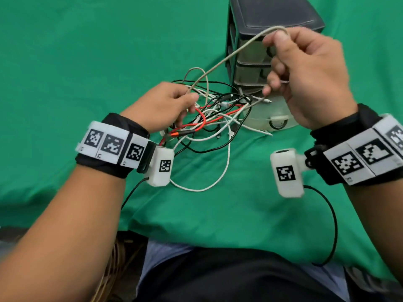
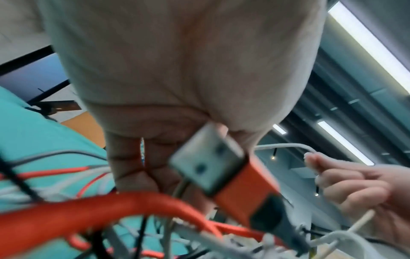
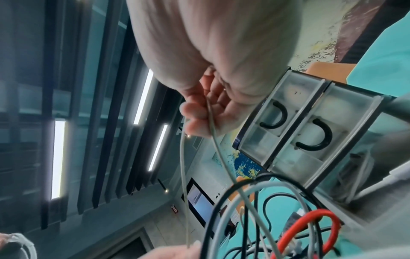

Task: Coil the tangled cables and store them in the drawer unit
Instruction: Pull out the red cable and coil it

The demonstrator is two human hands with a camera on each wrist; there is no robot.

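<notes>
Pinching a grey cable (image 1: 226, 56), the left hand (image 1: 165, 103) held its lower run over the tangle (image 1: 216, 120) mid-cloth, fingers curled narrow. The right hand (image 1: 305, 77) held the raised loop nearer the far edge, fingers curled round it, its plug end hanging below. The cable looked light, limp and snag-prone; best taken near the plug. The green cloth (image 1: 87, 73) left open room left; the drawer unit (image 1: 272, 22) stood just behind, bottom drawer (image 1: 270, 118) pulled out.

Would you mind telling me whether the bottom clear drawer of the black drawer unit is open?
Open: the bottom clear drawer juts forward past the closed drawers above in the black drawer unit.
</notes>
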